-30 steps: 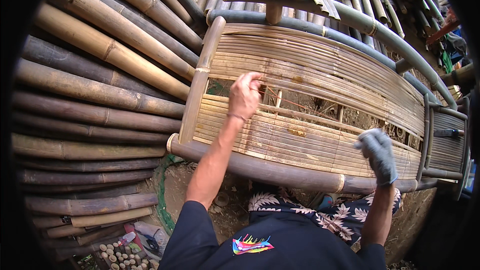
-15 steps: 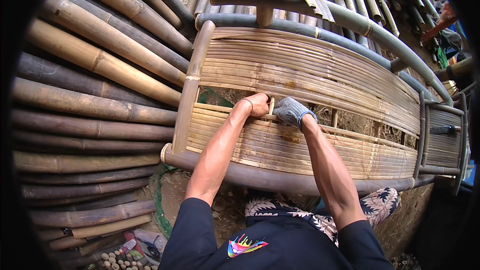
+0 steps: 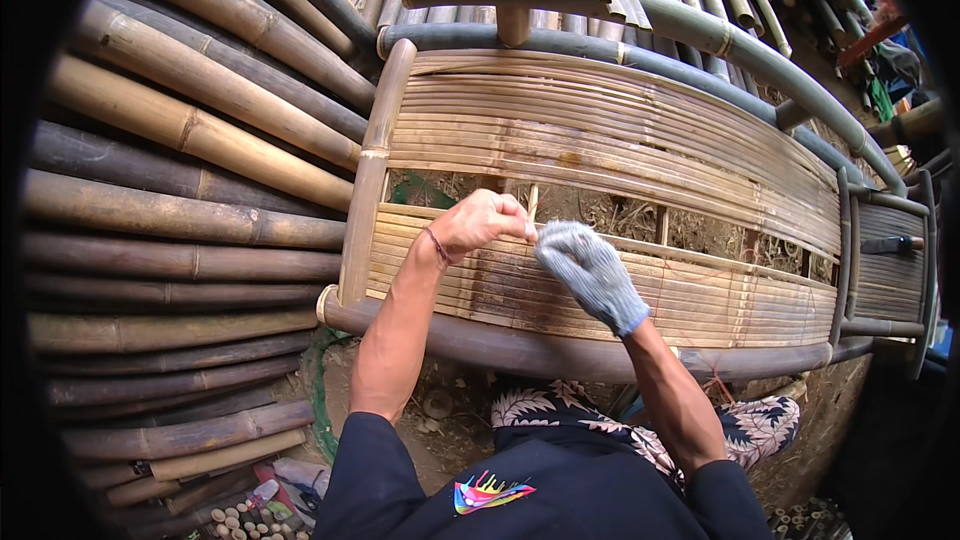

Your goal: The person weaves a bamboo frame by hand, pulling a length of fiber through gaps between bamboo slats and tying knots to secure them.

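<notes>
A bamboo bench (image 3: 560,145) lies across in front of me, its seat made of narrow split-bamboo slats (image 3: 620,300) with a long gap between two groups. Above the near edge of that gap, my bare left hand (image 3: 485,225) is closed in a pinch. My right hand (image 3: 585,270), in a grey knitted glove, is closed with its fingertips close to the left ones. What the fingers pinch is too small to make out. Just behind the fingertips, a short bamboo crosspiece (image 3: 533,202) shows in the gap. A thin reddish strand (image 3: 715,380) hangs over the bench's front rail.
Thick bamboo poles (image 3: 200,195) are stacked along the left. More poles (image 3: 690,0) lie behind the backrest rail (image 3: 600,2). A tool with a dark blade (image 3: 888,245) rests on slats at the right. Cut bamboo pieces (image 3: 245,520) lie at the lower left.
Both hands have come up out of the gap between the slats. The left has turned and shifted left in a pinch; the gloved right has drawn nearer to me.
</notes>
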{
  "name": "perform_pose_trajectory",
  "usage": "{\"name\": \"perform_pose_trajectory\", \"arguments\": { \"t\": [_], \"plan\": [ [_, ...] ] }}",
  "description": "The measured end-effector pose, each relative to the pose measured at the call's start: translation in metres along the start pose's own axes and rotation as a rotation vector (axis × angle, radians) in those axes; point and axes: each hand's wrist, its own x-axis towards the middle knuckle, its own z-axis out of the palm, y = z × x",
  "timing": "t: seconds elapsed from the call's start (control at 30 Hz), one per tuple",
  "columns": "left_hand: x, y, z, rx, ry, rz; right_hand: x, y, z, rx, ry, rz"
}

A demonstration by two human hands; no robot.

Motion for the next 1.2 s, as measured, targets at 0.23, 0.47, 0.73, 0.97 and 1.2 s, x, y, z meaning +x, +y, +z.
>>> {"name": "perform_pose_trajectory", "arguments": {
  "t": [0.23, 0.47, 0.73, 0.97, 1.2],
  "plan": [
    [0.003, -0.008, 0.001, 0.016, 0.330, -0.048, -0.180, -0.092, -0.091, 0.198, 0.081, 0.533],
    [0.022, -0.044, 0.009, 0.572, 0.671, 0.262, -0.366, -0.163, -0.235, -0.239, 0.978, 0.326],
    [0.016, -0.069, 0.011, 1.127, 0.513, 0.327, -0.473, -0.121, -0.316, -1.616, 0.536, 0.973],
    [0.025, -0.066, 0.011, 1.178, 0.404, 0.114, -0.194, -0.068, -0.133, -1.140, 0.258, 0.315],
    [0.022, -0.060, 0.007, 1.048, 0.400, 0.107, -0.010, -0.021, 0.011, -1.071, 0.111, 0.184]
  ]
}}
